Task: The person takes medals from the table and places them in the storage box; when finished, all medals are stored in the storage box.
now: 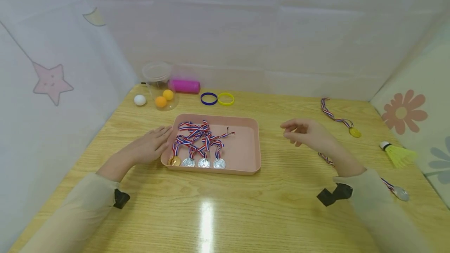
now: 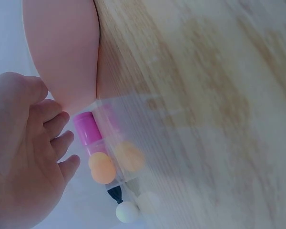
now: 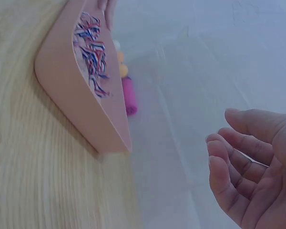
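Nearest on the wooden table (image 1: pixel 246 206), at the right edge beside the right sleeve, lies a silver medal (image 1: pixel 401 193) with its striped ribbon running back under the forearm. Farther in, the left hand (image 1: pixel 151 145) lies flat on the table with straight fingers against the left rim of the pink tray (image 1: pixel 246 155), grasping nothing. The tray holds four medals in a row along its near wall: a gold medal (image 1: pixel 174 161) at the left, then three silver ones (image 1: pixel 204 163), their red, white and blue ribbons (image 1: pixel 198 134) tangled toward the far side. The right hand (image 1: pixel 306 132) hovers above the table just right of the tray, fingers loosely curled and holding nothing; the right wrist view shows its palm relaxed and bare. To the right of it, a yellow shuttlecock (image 1: pixel 397 153) lies near the table's right edge, and another gold medal (image 1: pixel 355 132) with its ribbon lies a little farther back. Along the far side, from left to right: a white ball (image 1: pixel 140 100), a clear jar (image 1: pixel 159 85) with two orange balls (image 1: pixel 164 98) inside, a pink roll (image 1: pixel 184 86), a blue ring (image 1: pixel 209 98) and a yellow ring (image 1: pixel 225 99).
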Available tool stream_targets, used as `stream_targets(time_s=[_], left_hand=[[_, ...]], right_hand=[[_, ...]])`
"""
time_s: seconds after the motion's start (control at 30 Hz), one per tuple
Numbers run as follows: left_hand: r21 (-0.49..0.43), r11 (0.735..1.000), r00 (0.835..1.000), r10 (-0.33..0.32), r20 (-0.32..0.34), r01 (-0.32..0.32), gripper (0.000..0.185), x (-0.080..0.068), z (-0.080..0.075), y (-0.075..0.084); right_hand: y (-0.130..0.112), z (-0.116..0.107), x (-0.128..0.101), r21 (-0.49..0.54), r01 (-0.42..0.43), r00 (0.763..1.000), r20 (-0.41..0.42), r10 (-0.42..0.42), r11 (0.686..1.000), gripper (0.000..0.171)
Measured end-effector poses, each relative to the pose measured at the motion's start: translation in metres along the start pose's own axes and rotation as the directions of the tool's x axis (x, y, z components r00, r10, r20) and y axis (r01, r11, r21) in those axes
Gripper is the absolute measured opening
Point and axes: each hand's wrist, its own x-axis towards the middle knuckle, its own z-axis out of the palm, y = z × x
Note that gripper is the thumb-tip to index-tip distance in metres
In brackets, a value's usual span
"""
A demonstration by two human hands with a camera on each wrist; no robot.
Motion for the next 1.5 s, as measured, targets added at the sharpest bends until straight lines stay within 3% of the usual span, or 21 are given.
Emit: stream_targets(time_s=[0.1, 0.23, 0.47, 0.57, 0.67, 0.7, 0.77, 0.83, 0.97, 1.2, 1.5], left_hand=[[0.009, 1.0, 1.0, -0.006, 0.007, 0.006, 0.051, 0.0, 0.0, 0.0], [0.013, 1.0, 1.0, -0.001, -0.002, 0.001, 0.05, 0.0, 0.0, 0.0], [0.008, 1.0, 1.0, 0.003, -0.009, -0.003, 0.051, 0.001, 0.003, -0.002], [0.003, 1.0, 1.0, 0.005, -0.019, -0.005, 0.051, 0.001, 0.003, -0.002], [0.002, 1.0, 1.0, 0.01, -0.024, -0.01, 0.05, 0.001, 0.004, -0.002], [0.001, 1.0, 1.0, 0.01, -0.023, -0.01, 0.05, 0.001, 0.004, -0.002], [0.003, 1.0, 1.0, 0.005, -0.015, -0.005, 0.05, 0.001, 0.004, -0.002], [-0.003, 1.0, 1.0, -0.001, -0.007, 0.001, 0.05, 0.001, 0.004, -0.002], [-0.01, 1.0, 1.0, -0.013, 0.003, 0.013, 0.051, 0.0, 0.001, 0.0], [-0.002, 1.0, 1.0, -0.017, 0.011, 0.017, 0.051, 0.0, -0.001, 0.002], [0.002, 1.0, 1.0, -0.016, 0.01, 0.016, 0.051, 0.0, -0.001, 0.002]], right_hand=[[0.017, -0.023, -0.008, -0.018, 0.003, 0.993, -0.117, -0.005, 1.0, 0.034], [0.047, -0.054, -0.017, 0.022, -0.018, 0.965, -0.261, 0.023, 1.0, 0.024], [0.094, -0.104, -0.031, 0.197, -0.058, 0.921, -0.369, 0.128, 0.979, 0.02], [0.117, -0.117, -0.035, 0.198, -0.103, 0.891, -0.417, 0.178, 0.975, 0.014], [0.143, -0.127, -0.036, 0.159, -0.187, 0.862, -0.448, 0.239, 0.969, 0.03], [0.152, -0.13, -0.036, 0.16, -0.225, 0.839, -0.469, 0.275, 0.961, 0.036], [0.168, -0.133, -0.036, 0.124, -0.282, 0.825, -0.475, 0.307, 0.951, 0.054], [0.182, -0.134, -0.036, 0.11, -0.323, 0.818, -0.467, 0.336, 0.94, 0.061], [0.199, -0.132, -0.039, 0.003, -0.378, 0.851, -0.391, 0.349, 0.926, 0.067], [0.207, -0.126, -0.041, -0.165, -0.465, 0.851, -0.357, 0.386, 0.87, 0.071], [0.208, -0.127, -0.035, -0.289, -0.459, 0.876, -0.303, 0.375, 0.84, 0.069]])
